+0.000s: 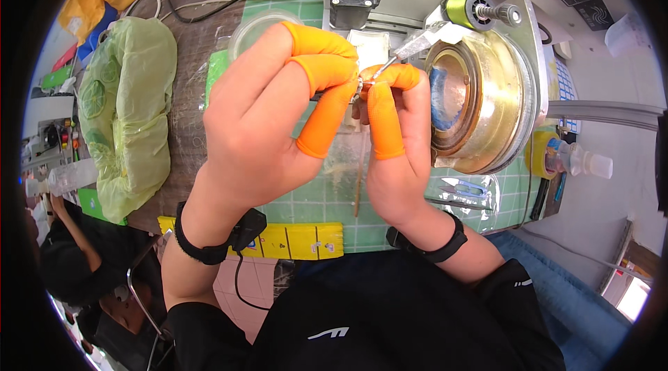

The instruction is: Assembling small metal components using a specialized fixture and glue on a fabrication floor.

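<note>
Both hands meet over the green mat, with orange finger cots on the fingers in use. My left hand [254, 117] is closed in a pinch, thumb and fingertips together around a tiny piece mostly hidden by them. Close against it, my right hand [400, 141] pinches with thumb and forefinger; a thin, pale strand seems to show at the tips, too small to name. A slim metal tip [387, 65] from the machine reaches down beside the right fingertips. Below the hands lies a thin brown stick [358, 187].
Right of my hands stands a large brass-coloured drum [490, 103], with a yellow-green thread spool [459, 11] above it. A black motor block [351, 1] is behind. Blue snips [465, 189], tape roll [541, 154], yellow strip [306, 240] and pale green bag [136, 114] lie around.
</note>
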Motion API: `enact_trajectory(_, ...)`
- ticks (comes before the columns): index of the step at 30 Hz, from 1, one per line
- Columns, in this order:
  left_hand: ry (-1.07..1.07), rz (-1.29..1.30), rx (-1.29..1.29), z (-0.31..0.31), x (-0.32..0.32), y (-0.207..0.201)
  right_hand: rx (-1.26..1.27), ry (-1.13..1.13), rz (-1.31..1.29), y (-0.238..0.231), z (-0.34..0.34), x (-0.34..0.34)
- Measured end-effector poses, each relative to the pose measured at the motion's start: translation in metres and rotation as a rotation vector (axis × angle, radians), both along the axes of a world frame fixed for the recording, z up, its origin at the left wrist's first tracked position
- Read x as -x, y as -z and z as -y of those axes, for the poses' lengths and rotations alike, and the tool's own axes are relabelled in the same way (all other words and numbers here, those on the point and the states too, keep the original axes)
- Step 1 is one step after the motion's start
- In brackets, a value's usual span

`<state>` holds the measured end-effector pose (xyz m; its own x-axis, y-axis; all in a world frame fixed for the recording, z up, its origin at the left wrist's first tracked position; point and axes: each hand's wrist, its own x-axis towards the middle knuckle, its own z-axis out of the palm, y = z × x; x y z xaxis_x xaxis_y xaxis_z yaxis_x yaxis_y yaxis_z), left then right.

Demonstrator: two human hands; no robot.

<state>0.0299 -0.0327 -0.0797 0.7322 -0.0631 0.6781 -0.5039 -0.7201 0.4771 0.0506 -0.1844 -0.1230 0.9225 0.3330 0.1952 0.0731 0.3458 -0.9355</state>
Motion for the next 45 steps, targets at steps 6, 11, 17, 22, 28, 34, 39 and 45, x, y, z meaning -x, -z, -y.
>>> enact_trajectory(6,-0.013,0.050,-0.054,0.000,-0.001,0.003,-0.018,-0.029,0.037,0.006,0.002,-0.002)
enact_trajectory(11,-0.042,0.008,-0.102,0.000,0.001,0.002,0.077,0.073,0.202,0.012,-0.004,-0.010)
enact_trajectory(17,0.041,0.000,0.102,-0.010,0.006,0.000,0.185,0.146,0.422,0.019,-0.004,-0.017)
enact_trajectory(22,0.077,0.064,-0.126,-0.014,0.011,0.001,0.176,0.165,0.436,0.016,-0.004,-0.016)
enact_trajectory(28,0.102,0.235,-0.367,-0.022,0.007,0.014,0.175,0.117,0.372,0.017,-0.004,-0.013)
enact_trajectory(34,0.120,0.295,-0.381,-0.020,0.003,0.013,0.174,0.110,0.370,0.017,-0.004,-0.014)
enact_trajectory(39,0.082,0.406,-0.348,-0.018,-0.005,0.023,0.098,0.090,0.335,0.017,-0.006,-0.014)
enact_trajectory(45,0.073,0.411,-0.383,-0.019,-0.009,0.019,0.091,0.081,0.302,0.016,-0.006,-0.011)
